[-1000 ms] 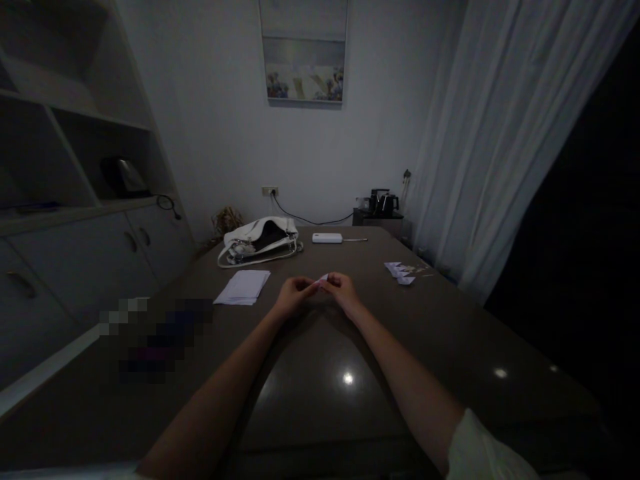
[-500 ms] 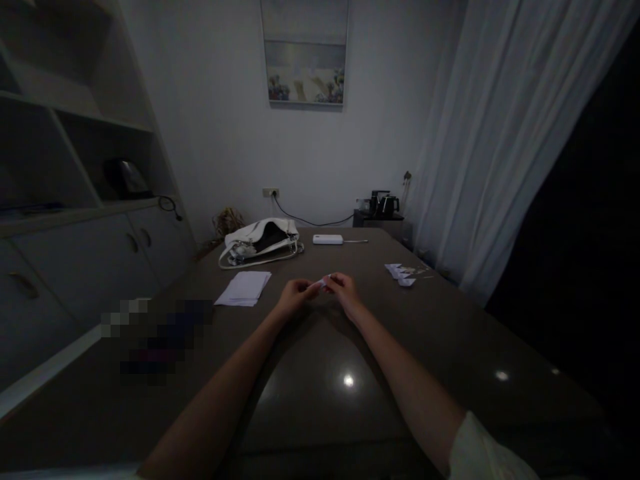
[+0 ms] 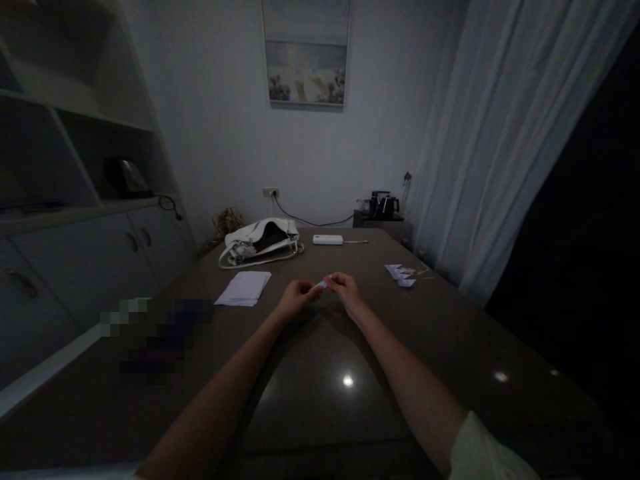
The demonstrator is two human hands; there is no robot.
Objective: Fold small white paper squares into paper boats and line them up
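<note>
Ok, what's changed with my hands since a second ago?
Your left hand and right hand now pinch the small paper slightly farther apart, so more of it shows between them; neither let go. The paper stack, white bag and folded pieces stayed put.

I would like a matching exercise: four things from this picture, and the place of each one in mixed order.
1. kettle
2. paper stack
3. small paper piece
4. framed picture

A. lying on the table
B. hanging on the wall
C. between left hand and right hand
D. standing on the shelf

Pairs: 1-D, 2-A, 3-C, 4-B
</note>
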